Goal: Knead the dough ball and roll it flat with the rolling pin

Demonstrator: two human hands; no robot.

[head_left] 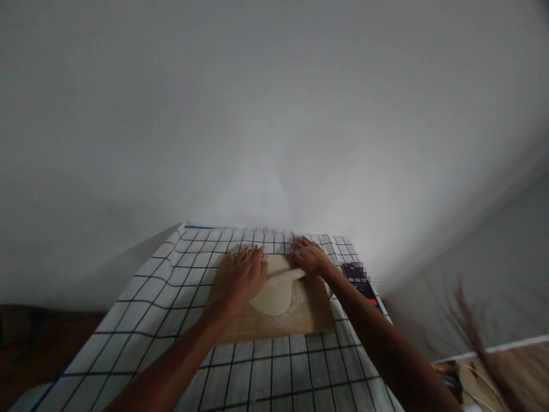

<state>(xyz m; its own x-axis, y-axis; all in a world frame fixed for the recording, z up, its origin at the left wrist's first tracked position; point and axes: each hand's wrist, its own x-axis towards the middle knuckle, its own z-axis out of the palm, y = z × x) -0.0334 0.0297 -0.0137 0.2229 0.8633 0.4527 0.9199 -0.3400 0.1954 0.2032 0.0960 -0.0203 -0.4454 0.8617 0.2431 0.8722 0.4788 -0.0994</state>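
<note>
A pale rolling pin lies crosswise over a flattened sheet of dough on a wooden board. My left hand is over the left end of the pin, fingers stretched forward and lying flat. Over the right end, my right hand presses down with its fingers extended toward the far side of the board. Both palms hide the pin's ends. Dough shows on the near side of the pin and partly beyond it, between the hands. Flour dusts the board near the dough's edge.
Under the board is a white cloth with black grid lines, covering the table. A phone showing a running timer lies to the right. A pale wall rises behind the table. Blurred thin twigs stand at the lower right.
</note>
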